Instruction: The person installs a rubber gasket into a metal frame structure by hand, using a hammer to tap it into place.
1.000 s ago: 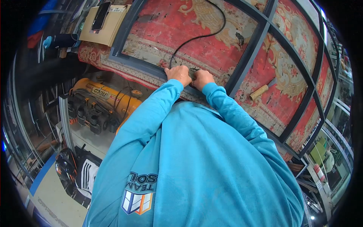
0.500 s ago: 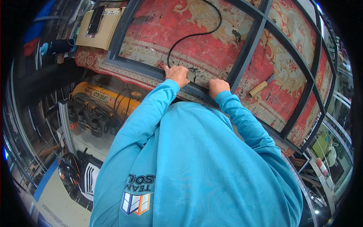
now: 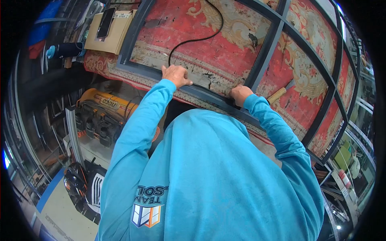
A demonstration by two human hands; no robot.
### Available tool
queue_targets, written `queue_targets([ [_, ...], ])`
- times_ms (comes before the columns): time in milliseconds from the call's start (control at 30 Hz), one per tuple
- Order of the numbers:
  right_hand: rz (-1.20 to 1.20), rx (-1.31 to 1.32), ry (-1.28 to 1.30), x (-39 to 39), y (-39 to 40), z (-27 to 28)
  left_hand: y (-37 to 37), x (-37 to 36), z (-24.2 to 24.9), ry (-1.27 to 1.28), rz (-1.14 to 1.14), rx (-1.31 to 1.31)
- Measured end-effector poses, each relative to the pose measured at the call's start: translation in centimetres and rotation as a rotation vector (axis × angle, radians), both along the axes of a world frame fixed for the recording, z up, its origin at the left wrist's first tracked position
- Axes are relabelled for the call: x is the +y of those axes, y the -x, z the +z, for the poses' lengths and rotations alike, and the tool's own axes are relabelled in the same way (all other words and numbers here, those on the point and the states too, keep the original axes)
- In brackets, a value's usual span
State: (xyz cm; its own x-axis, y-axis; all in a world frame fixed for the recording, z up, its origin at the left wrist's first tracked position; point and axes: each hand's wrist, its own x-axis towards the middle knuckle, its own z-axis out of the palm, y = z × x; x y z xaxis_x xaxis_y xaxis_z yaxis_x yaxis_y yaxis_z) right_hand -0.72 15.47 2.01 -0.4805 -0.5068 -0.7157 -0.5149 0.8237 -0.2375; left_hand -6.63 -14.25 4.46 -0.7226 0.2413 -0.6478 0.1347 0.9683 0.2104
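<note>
The left hand (image 3: 175, 75) presses curled fingers on the dark grey metal window frame (image 3: 209, 96), seemingly pinching the thin black rubber cord (image 3: 193, 39). The right hand (image 3: 240, 94) grips the same near rail; its fingers are hidden. The frame lies on a worn red patterned carpet (image 3: 241, 44).

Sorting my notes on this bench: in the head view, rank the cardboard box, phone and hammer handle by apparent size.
1. cardboard box
2. phone, lying on the box
3. hammer handle, partly hidden behind the right hand, so its rank is unsure.

R fingertips (image 3: 235, 94) hidden, frame (image 3: 209, 96) cut off
</note>
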Motion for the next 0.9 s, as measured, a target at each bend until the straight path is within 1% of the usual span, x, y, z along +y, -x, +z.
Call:
queue_targets([
  [33,-0.006,0.001,0.001,-0.2,0.4,0.9,-0.1,0.4,0.0,-0.004,0.019,-0.013],
  [67,-0.139,-0.079,0.068,-0.6,0.8,1.7,0.0,0.7,-0.1,-0.003,0.015,-0.013],
  [100,-0.27,-0.16,0.135,-1.1,1.0,2.1,0.0,0.9,-0.6,0.024,-0.046,-0.024],
  [133,-0.272,-0.163,0.136,-1.8,1.0,1.7,0.0,1.1,-0.7,0.051,-0.107,-0.036],
  [167,-0.394,-0.116,0.301,-2.8,1.1,0.8,0.1,1.1,-0.8,0.053,-0.111,-0.04],
  [200,-0.518,-0.065,0.466,-3.8,1.2,0.0,0.3,1.1,-0.6,0.099,-0.186,-0.04],
  [233,-0.558,-0.05,0.535,-5.2,1.6,-0.4,0.7,1.0,-0.5,0.146,-0.262,-0.039],
  [267,-0.598,-0.034,0.605,-6.6,1.7,-0.7,1.1,0.7,-0.3,0.148,-0.269,-0.04],
  [333,-0.644,-0.026,0.573,-9.1,2.0,-0.9,2.0,-0.6,-0.3,0.306,-0.379,-0.06],
  [400,-0.682,-0.015,0.547,-10.6,2.0,-1.2,2.4,-2.0,0.0,0.319,-0.374,-0.057],
  [467,-0.737,0.014,0.437,-11.6,1.8,-1.7,2.6,-2.9,0.2,0.286,-0.335,-0.005],
  [500,-0.732,0.039,0.424,-11.6,1.8,-1.8,2.8,-3.1,0.4,0.29,-0.334,-0.003],
  [567,-0.73,0.025,0.43,-11.4,1.9,-2.1,3.2,-3.3,0.5,0.152,-0.24,0.063],
  [600,-0.73,0.01,0.431,-11.4,1.9,-2.2,3.2,-3.2,0.8,0.152,-0.241,0.063],
  [667,-0.735,0.029,0.412,-11.6,1.7,-2.3,3.0,-2.9,1.3,0.109,-0.153,0.125],
  [733,-0.739,0.042,0.395,-12.0,1.7,-1.9,2.5,-3.3,0.9,0.091,-0.119,0.156],
  [833,-0.69,0.064,0.337,-12.8,1.7,-1.7,1.3,-3.9,0.5,0.066,-0.076,0.194],
  [900,-0.588,0.106,0.26,-13.3,2.1,-1.7,1.0,-4.1,0.4,0.055,-0.064,0.215],
])
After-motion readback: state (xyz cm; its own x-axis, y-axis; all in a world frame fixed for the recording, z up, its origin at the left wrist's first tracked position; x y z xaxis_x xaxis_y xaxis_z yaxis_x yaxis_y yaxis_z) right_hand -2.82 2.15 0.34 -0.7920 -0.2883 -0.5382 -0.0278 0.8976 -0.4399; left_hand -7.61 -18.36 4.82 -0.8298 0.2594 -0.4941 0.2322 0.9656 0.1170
